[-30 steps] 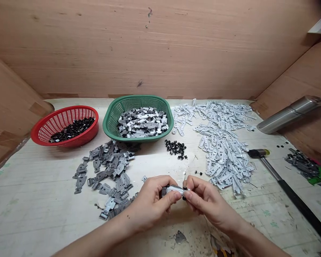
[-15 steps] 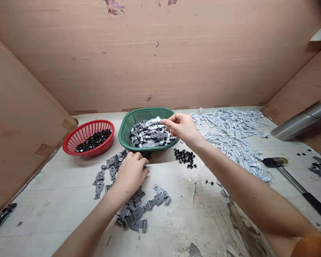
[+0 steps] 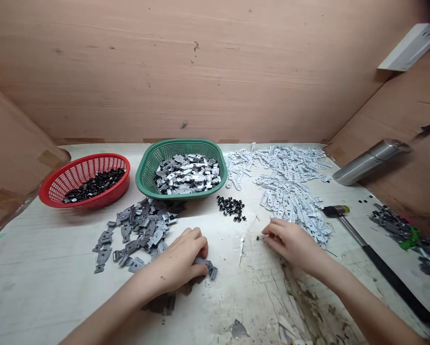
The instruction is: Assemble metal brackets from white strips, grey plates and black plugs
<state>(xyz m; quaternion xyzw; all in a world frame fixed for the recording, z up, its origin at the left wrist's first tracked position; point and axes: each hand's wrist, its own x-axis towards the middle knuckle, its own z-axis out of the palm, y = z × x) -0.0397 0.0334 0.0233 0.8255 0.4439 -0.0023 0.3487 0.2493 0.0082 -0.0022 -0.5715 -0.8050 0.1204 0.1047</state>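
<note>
1. I judge the step in hand to be picking up small parts, a different kind at each hand.
2. The left hand (image 3: 182,256) has its thumb and fingers bent round a grey clip (image 3: 211,270), which sticks out past their tips. They touch it; I can't tell whether they are clamped on it.
3. The right hand (image 3: 294,242) has thumb and fingertips close to each other, with a black stud (image 3: 258,238) just past them, towards the left fingers. Whether they pinch it I can't tell.
4. To my mind, the next move calls for a fine pinch on the stud and a firm hold on the clip.
5. I count two baskets beyond the left fingers: one red basket (image 3: 109,197) and one green basket (image 3: 181,147).
6. Outward of the right fingers I count one hammer (image 3: 383,268) and one tilted metal cylinder (image 3: 369,164).
7. On the surface (image 3: 57,268), too many to count: a heap of grey clips (image 3: 146,227) beyond the left fingers, a pile of black studs (image 3: 231,207) between and beyond both hands, and white strips (image 3: 297,206) beyond the right fingers.
</note>
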